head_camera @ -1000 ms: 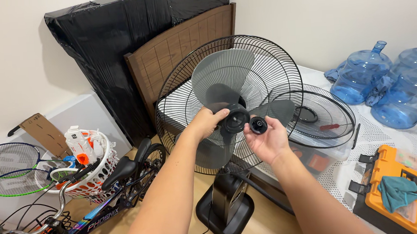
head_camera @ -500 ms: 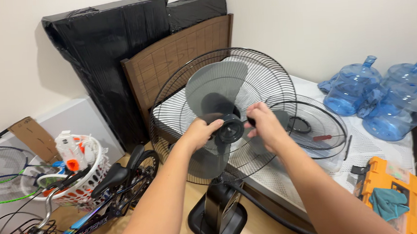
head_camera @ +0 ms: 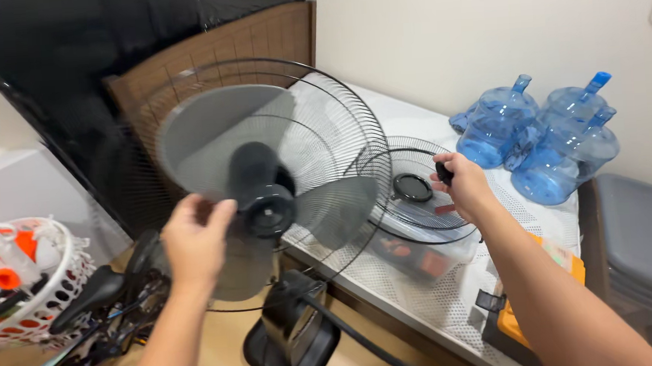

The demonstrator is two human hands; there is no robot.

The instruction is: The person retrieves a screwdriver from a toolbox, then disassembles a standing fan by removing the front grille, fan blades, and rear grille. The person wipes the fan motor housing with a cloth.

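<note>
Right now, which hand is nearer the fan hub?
Left. The left hand grips the grey blade right beside the black hub. The right hand is off to the right by the loose front grille, pinching a small black cap.

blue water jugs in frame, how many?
3, clustered at the wall on the right: left jug, right rear jug, front jug. More may sit hidden behind them.
</note>
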